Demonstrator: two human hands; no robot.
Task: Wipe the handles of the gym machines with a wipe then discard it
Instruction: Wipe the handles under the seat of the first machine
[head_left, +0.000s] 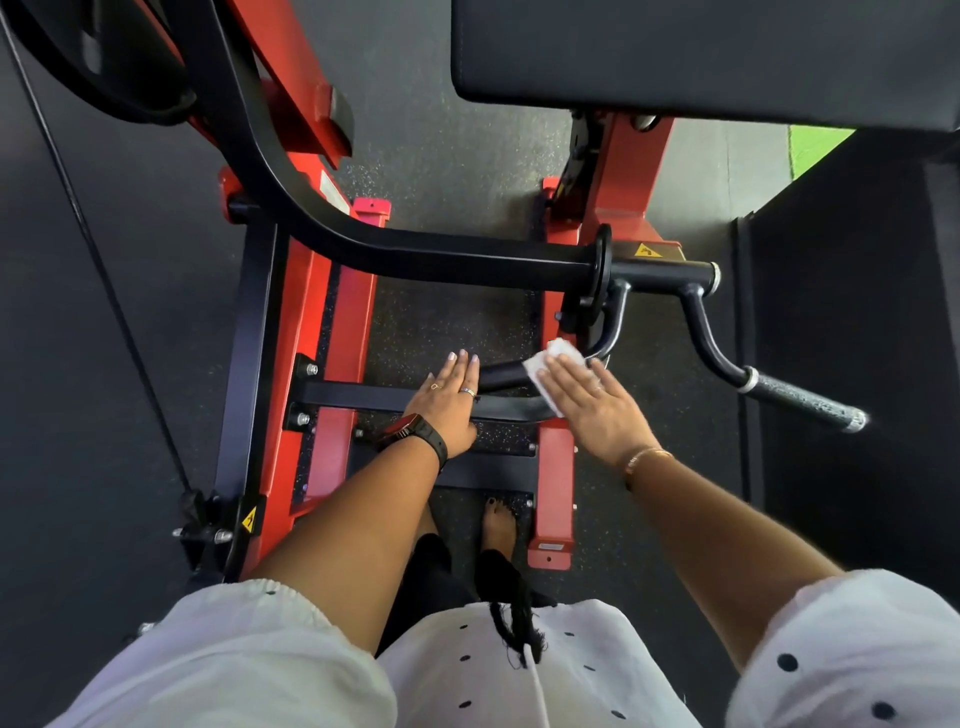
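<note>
- Pressing down flat, the right hand pins the white wipe against the inner handle of the machine's black lever arm. Its fingers lie straight, so the wipe is trapped under them, not clutched.
- The left hand rests on the free end of that same handle with its fingers extended. It grasps nothing and appears to steady the bar.
- The wipe sits toward the end of the handle that curves up to the lever arm, with one corner showing past the fingertips.
- A flat press probably cleans only the top of the bar. Curling the fingers to wrap the wipe round it would reach the underside too.
- From there, one slow stroke along the full length toward the left hand looks best. That hand should lift off so the tip gets wiped.
- Pressure is best kept along the bar, as a downward shove might swing the lever arm.
- The outer handle, with its textured grip, juts right, well apart from both hands. Whether it has been wiped cannot be told.
</note>
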